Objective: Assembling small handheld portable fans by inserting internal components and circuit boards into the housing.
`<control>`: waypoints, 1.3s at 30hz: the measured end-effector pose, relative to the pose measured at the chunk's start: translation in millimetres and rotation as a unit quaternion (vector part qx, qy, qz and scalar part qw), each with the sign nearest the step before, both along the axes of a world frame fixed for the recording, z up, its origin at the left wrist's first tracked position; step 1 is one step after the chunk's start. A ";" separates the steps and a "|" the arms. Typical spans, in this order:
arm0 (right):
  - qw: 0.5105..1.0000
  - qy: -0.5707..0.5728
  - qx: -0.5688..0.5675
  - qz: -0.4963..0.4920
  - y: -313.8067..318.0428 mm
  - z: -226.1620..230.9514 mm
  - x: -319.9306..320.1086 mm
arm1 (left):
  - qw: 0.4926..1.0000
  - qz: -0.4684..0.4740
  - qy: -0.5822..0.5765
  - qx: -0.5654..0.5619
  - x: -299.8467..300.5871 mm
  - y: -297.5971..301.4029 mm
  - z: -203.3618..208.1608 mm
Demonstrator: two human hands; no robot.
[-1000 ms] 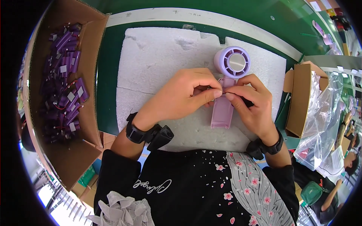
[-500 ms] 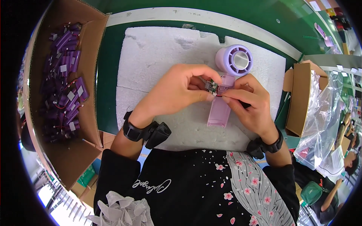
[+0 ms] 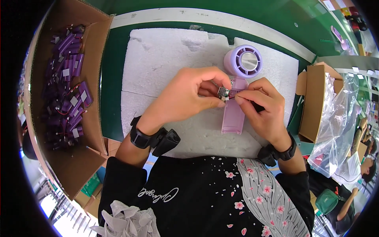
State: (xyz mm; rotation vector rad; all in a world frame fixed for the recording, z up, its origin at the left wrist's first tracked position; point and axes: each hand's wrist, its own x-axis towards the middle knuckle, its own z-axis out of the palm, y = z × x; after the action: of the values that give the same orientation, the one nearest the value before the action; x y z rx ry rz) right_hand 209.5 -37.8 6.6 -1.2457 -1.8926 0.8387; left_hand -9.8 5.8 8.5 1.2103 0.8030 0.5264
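A lilac handheld fan lies on the white foam sheet [image 3: 166, 51]. Its round head [image 3: 233, 66] points away from me and its pink handle shell [image 3: 233, 120] lies opened toward me. Over the shell's upper part, my left hand [image 3: 183, 94] pinches a small green circuit board [image 3: 224, 93] between thumb and forefinger. Close beside the board, the thumb and forefinger of my right hand [image 3: 266, 104] are pressed together at a thin wire end; the fingertips mostly hide it. Part of the shell is covered by both hands.
A cardboard box [image 3: 89, 59] at the left holds several purple battery packs [image 3: 75, 100] with white labels and wires. At the right stands another carton [image 3: 314, 102] with clear plastic film [image 3: 335, 126]. A green worktop surrounds the foam; people sit farther right.
The circuit board has tilted, with more of its metal part showing. The fan head has shifted slightly left, and the handle's lower end has swung slightly right. Both hands keep their pinch.
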 end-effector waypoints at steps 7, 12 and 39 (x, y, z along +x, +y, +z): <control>1.000 -0.011 0.002 -0.009 1.3 2.1 1.4 | 0.997 0.022 -0.012 0.071 3.8 -4.2 -5.3; 1.000 0.003 -0.012 -0.006 1.5 0.6 2.5 | 0.999 0.043 -0.018 0.025 3.2 -3.5 -6.4; 1.000 -0.007 0.018 0.008 -1.0 -1.9 2.6 | 0.998 0.052 -0.037 -0.002 3.7 -4.1 -11.7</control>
State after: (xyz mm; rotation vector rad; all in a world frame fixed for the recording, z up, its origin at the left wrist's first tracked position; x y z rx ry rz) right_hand 212.0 -38.8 4.7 -1.2199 -1.9237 0.8031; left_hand -6.1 1.8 -3.2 1.1427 0.8066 0.6496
